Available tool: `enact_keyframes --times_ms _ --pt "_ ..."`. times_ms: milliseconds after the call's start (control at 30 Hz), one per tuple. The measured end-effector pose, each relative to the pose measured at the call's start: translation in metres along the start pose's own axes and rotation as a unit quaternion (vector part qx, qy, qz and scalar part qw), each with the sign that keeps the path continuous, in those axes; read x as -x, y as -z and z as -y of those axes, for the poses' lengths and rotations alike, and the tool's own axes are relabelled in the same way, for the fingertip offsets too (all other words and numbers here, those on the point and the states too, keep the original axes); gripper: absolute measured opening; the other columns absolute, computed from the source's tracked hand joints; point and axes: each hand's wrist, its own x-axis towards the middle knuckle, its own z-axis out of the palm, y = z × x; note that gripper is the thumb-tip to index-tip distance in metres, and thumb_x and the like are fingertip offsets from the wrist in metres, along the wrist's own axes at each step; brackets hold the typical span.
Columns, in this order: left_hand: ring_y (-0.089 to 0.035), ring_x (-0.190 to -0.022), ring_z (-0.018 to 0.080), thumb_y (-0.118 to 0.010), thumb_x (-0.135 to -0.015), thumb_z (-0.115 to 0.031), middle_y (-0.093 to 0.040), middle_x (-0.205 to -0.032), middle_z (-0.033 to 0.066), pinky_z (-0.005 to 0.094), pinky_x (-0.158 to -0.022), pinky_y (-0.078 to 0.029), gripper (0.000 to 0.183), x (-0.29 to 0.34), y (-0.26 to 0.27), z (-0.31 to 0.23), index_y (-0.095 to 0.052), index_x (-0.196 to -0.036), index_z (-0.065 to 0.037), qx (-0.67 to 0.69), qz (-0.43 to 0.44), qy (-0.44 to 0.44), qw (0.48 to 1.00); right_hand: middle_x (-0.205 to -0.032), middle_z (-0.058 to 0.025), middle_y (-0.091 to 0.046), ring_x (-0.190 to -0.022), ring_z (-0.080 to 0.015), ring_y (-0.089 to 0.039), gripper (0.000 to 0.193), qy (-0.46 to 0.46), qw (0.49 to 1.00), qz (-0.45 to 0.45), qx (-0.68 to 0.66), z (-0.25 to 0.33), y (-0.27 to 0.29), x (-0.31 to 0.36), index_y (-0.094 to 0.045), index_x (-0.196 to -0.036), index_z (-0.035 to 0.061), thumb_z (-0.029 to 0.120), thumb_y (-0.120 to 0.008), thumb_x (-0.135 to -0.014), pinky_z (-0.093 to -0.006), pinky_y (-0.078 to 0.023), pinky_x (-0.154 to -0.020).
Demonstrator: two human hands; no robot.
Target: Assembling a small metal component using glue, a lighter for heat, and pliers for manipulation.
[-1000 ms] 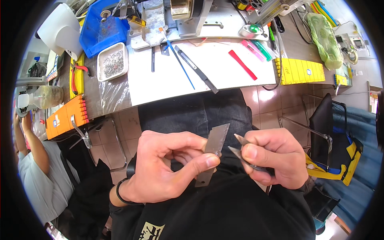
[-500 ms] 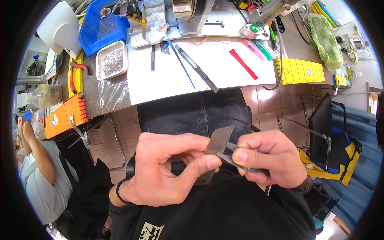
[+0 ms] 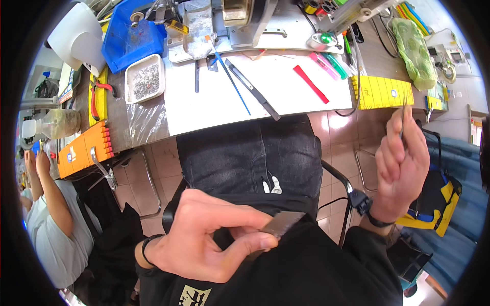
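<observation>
My left hand (image 3: 209, 234) pinches a thin, grey-brown flat metal strip (image 3: 286, 223) between thumb and forefinger, above my lap. The strip's free end points right, and its other end is hidden behind my fingers. Off to the right, my right hand (image 3: 403, 158) is raised with the fingers closed round a slim pointed metal tool (image 3: 404, 115), probably tweezers. Its tip stands up past the fingertips, clear of the strip. On the white sheet (image 3: 204, 112) of the workbench lie a black utility knife (image 3: 252, 89), a blue brush (image 3: 232, 81) and a red strip (image 3: 311, 84).
At the left of the bench are a white dish of metal bits (image 3: 145, 79), a blue bin (image 3: 132, 38) and red-handled pliers (image 3: 94, 97). A metal bench machine (image 3: 250, 25) stands at the back. Another person (image 3: 56, 219) sits at the left. Chair frames flank my legs.
My right hand has left the metal strip and moved up and to the right with its pointed tool. The strip in my left hand is now tilted flatter and slightly lower.
</observation>
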Motion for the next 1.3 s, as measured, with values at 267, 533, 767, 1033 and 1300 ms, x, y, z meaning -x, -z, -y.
enact_keyframes --times_ms 267,533,767,1033,1300 --pt "-0.071 -0.068 0.0138 -0.076 -0.084 0.003 -0.073 -0.074 0.0137 0.0227 -0.063 -0.055 0.012 -0.011 -0.005 -0.002 -0.069 -0.09 0.011 0.068 -0.088 0.101 0.989 -0.052 -0.0026 -0.046 -0.037 -0.0061 -0.034 0.036 -0.263 0.939 0.16 0.152 -0.002 -0.044 0.036 -0.051 -0.075 0.0023 0.026 -0.054 -0.103 -0.0217 -0.024 -0.036" --pt "-0.071 -0.074 0.0114 -0.078 -0.084 0.001 -0.074 -0.082 0.0126 0.0222 -0.067 -0.055 0.015 -0.017 -0.01 -0.002 -0.069 -0.094 0.008 0.083 -0.091 0.105 0.987 -0.063 0.0035 -0.047 -0.05 -0.0018 -0.04 0.03 -0.353 0.896 0.243 0.116 -0.01 -0.041 0.03 -0.06 -0.084 0.0015 0.025 -0.058 -0.103 -0.0203 -0.025 -0.043" --pt "-0.071 -0.069 0.0122 -0.082 -0.081 -0.002 -0.075 -0.08 0.0109 0.0216 -0.063 -0.054 0.019 -0.01 -0.004 -0.002 -0.071 -0.094 0.006 0.038 -0.088 0.082 0.992 -0.059 0.0021 -0.048 -0.046 -0.0025 -0.04 0.03 -0.348 0.902 0.208 0.145 -0.015 -0.048 0.028 -0.06 -0.088 0.001 0.026 -0.055 -0.103 -0.0205 -0.027 -0.04" --pt "-0.073 -0.068 0.0179 -0.079 -0.081 0.002 -0.073 -0.078 0.0175 0.0253 -0.064 -0.057 0.017 -0.015 -0.002 0.001 -0.067 -0.091 0.01 0.049 -0.108 0.089 0.989 -0.05 -0.0001 -0.042 -0.033 -0.0048 -0.029 0.032 -0.205 0.967 0.105 0.104 -0.016 -0.033 0.014 -0.05 -0.079 0.0037 0.023 -0.051 -0.104 -0.0216 -0.021 -0.03" --pt "-0.073 -0.077 0.0171 -0.074 -0.085 0.004 -0.074 -0.083 0.0155 0.0243 -0.069 -0.057 0.016 -0.016 -0.008 0.002 -0.069 -0.099 0.01 0.085 -0.11 0.118 0.983 -0.056 0.0022 -0.045 -0.043 -0.0029 -0.035 0.034 -0.365 0.896 0.231 0.105 -0.017 -0.044 0.018 -0.059 -0.084 0.0035 0.032 -0.058 -0.102 -0.0204 -0.023 -0.039"
